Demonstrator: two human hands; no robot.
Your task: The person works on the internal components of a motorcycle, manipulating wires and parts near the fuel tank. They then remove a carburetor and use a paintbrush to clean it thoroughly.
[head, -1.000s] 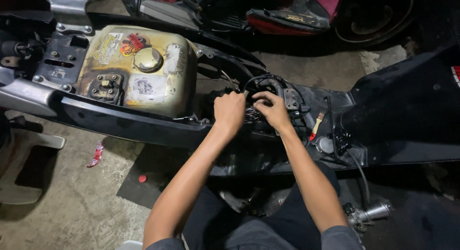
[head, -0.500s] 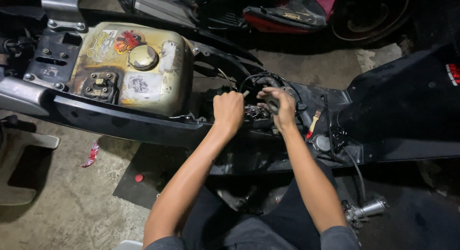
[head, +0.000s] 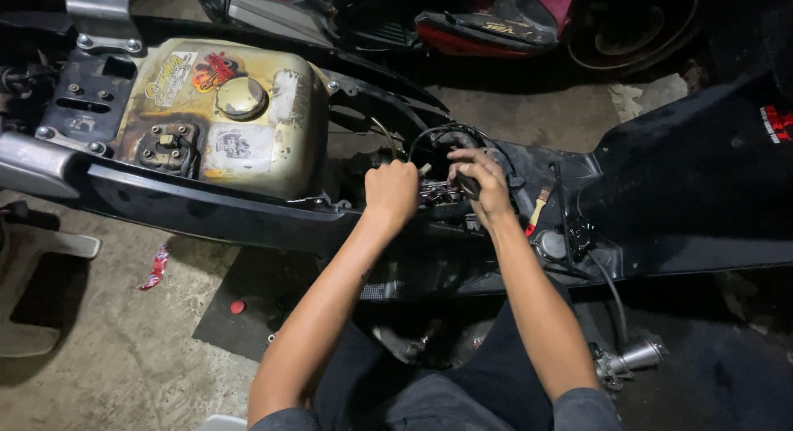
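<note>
Hands point(head: 438, 187) clamped on dark engine-bay parts, yellowed fuel tank point(head: 223, 117) left, black cable point(head: 607, 286) right, frame rail point(head: 206, 208) in front.

Yellowed fuel tank point(head: 223, 117), red wrapper point(head: 154, 267)

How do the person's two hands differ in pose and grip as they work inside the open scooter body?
The left hand is closed in a fist with knuckles up, while the right hand is looser, with fingers curled around a small dark part. What the left hand grips is hidden; the right hand's part shows. The left hand lies nearer the fuel tank, the right nearer the yellow-handled tool. Both are bare.
</note>
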